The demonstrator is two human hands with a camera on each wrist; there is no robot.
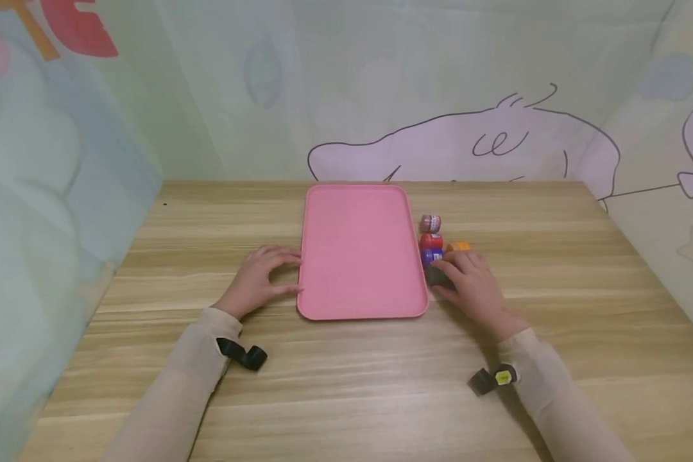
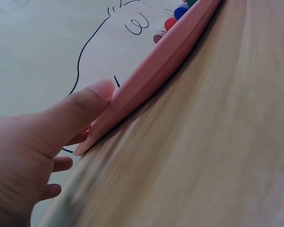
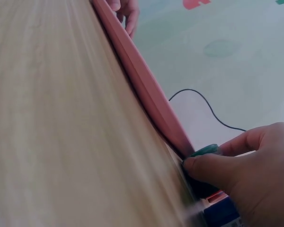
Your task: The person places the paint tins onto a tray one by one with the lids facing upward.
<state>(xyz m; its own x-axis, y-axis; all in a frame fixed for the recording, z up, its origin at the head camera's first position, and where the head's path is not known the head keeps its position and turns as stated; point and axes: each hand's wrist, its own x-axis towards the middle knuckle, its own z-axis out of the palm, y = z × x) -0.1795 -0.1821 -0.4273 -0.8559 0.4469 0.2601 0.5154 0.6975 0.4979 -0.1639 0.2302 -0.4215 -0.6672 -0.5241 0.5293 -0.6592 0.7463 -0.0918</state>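
A pink tray lies on the table. At its left edge my left hand touches the rim with thumb and fingertips spread apart; the thumb shows against the tray wall in the left wrist view. Beside the right edge, my right hand pinches a small dark green jar between thumb and fingers. Its green lid shows close to the tray's corner in the right wrist view. Behind it, a blue jar, a red jar and a brownish jar form a row along the tray.
An orange jar lies just right of the row, partly hidden by my right hand. The wooden table ends at a printed cloth backdrop behind and at both sides. Small black cameras are strapped to the wrists.
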